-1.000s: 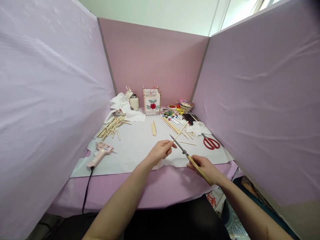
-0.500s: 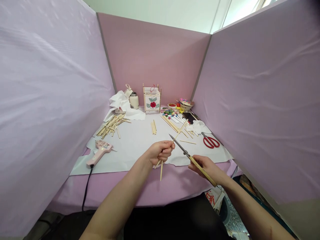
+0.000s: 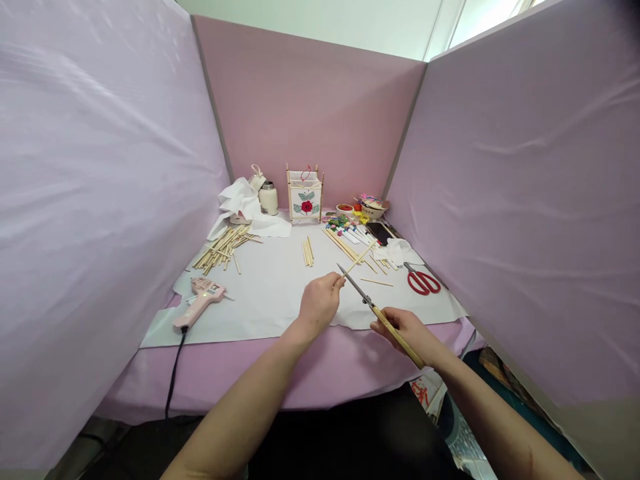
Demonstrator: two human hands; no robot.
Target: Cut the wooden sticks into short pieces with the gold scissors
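Note:
My left hand (image 3: 319, 303) is closed with its back towards me, pinching a thin wooden stick (image 3: 364, 255) that slants up and to the right. My right hand (image 3: 409, 333) wraps round the handle of wooden-handled shears (image 3: 368, 301). Their narrow metal blades point up and left, with the tips crossing close to the stick just beyond my left fingertips. Whether the blades touch the stick I cannot tell. Several short sticks (image 3: 308, 253) lie side by side on the white cloth (image 3: 260, 293) beyond my hands.
Left on the cloth are a pink glue gun (image 3: 203, 303) with a black cord and a pile of sticks (image 3: 223, 248). A rose-painted lantern (image 3: 306, 200) stands at the back beside a cream jar (image 3: 269, 200). To the right lie red-handled scissors (image 3: 423, 281), markers (image 3: 353, 233) and a phone (image 3: 379, 232).
My left hand has turned over and risen slightly; stick ends that stuck out below it are hidden now. My right hand and the shears have shifted a little left.

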